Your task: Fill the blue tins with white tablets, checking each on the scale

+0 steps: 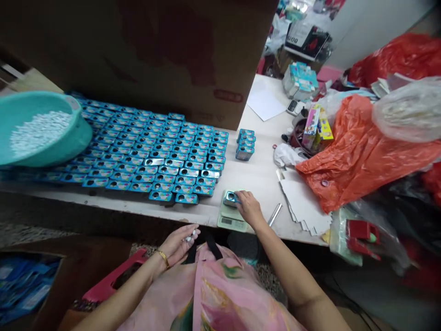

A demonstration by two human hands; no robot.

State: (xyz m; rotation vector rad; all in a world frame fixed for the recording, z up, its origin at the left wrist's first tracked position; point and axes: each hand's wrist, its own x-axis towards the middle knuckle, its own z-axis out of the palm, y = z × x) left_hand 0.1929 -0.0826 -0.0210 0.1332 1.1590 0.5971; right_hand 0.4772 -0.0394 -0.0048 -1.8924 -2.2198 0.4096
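Head view: left hand (175, 246) just off table edge, fingers curled narrow, pinching white pellets (189, 237). Right hand (248, 208) on blue tin (230, 198), fingers spread over its top, tin sitting on digital scale (231, 219). Beyond, white table (241, 177) under long rows of blue tins (148, 168), dark round wells showing, contents too small to tell. Small stack of blue tins (245, 145) apart on right: few there, many left in rows. Teal basin (60, 149), far left, holds sizeable heap of white pellets (37, 132). Farther right, orange plastic bag (358, 154); cardboard box (138, 55) along table's back.
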